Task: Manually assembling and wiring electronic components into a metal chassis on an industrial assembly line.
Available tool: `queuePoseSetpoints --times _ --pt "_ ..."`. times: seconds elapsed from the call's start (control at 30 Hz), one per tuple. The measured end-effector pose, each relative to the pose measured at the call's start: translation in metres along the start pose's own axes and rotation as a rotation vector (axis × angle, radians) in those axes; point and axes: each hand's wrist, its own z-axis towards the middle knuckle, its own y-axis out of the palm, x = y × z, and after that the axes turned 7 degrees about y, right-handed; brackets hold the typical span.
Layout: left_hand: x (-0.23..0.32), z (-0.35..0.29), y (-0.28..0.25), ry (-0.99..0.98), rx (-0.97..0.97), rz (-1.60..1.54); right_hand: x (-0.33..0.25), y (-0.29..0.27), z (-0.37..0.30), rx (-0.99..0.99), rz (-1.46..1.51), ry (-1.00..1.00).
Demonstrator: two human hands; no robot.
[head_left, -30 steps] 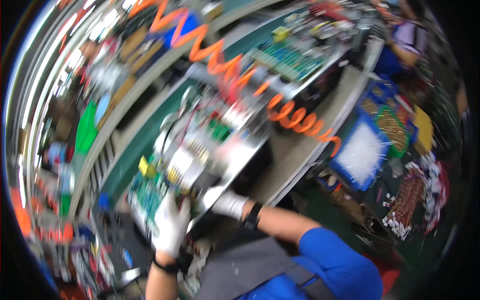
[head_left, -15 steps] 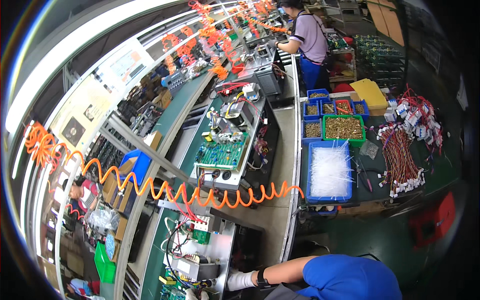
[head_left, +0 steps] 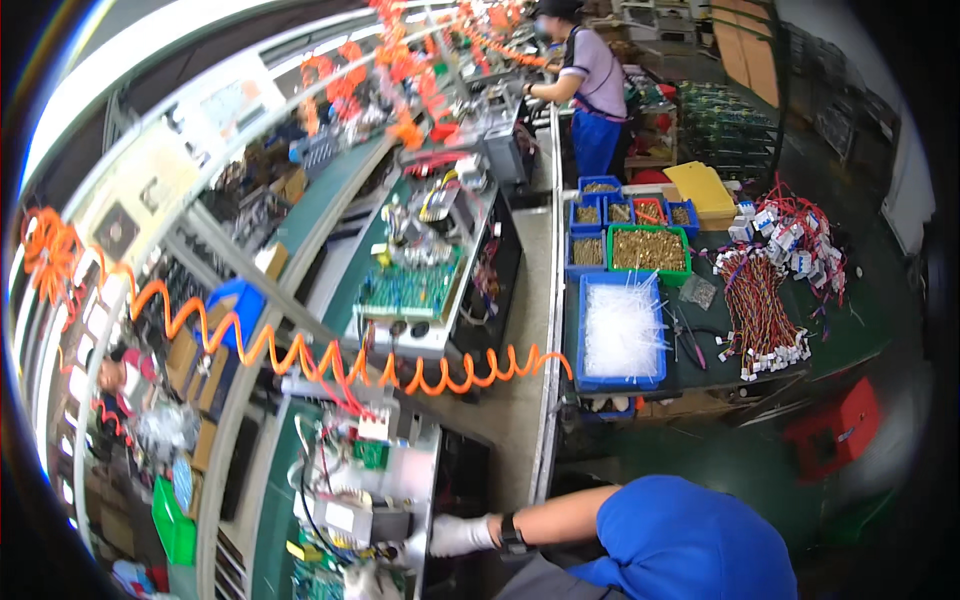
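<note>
My right hand point(head_left: 462, 536), in a white glove below a dark wristband, reaches from the right to the edge of a metal chassis point(head_left: 412, 470). Its fingertips are hidden beside a silver block-shaped transformer point(head_left: 347, 519). My left hand point(head_left: 372, 582), also gloved in white, is low over the chassis, below the transformer and next to a green circuit board point(head_left: 318, 580). Blur and the picture's lower edge hide its fingers, and I cannot make out anything held in either hand. Black and white wires point(head_left: 303, 468) loop over the chassis near a small green part point(head_left: 371, 455).
An orange coiled hose point(head_left: 430, 385) hangs across the view. Beyond it stands another chassis with a green board point(head_left: 410, 290). On the right-hand table are a blue tray of white ties point(head_left: 622, 380), bins of brass-coloured fasteners point(head_left: 648, 247), pliers point(head_left: 690, 345) and wire harnesses point(head_left: 762, 305). A co-worker point(head_left: 595, 80) stands at the back.
The whole view has shifted, so things sit further left and slightly higher. Both my hands stay at the same chassis, with more of the left glove showing.
</note>
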Motion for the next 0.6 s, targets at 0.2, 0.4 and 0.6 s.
queuePoseSetpoints --times 0.2,0.4,0.6 --pt "-0.01 0.017 0.011 0.094 0.11 0.072 0.027 -0.027 0.016 -0.096 0.15 0.079" --pt "-0.017 0.005 0.015 -0.127 0.023 -0.175 0.05 -0.029 0.036 0.164 -0.164 -0.586" --pt "-0.008 0.012 0.015 -0.164 -0.021 -0.172 0.038 -0.035 -0.003 0.181 0.48 0.178"
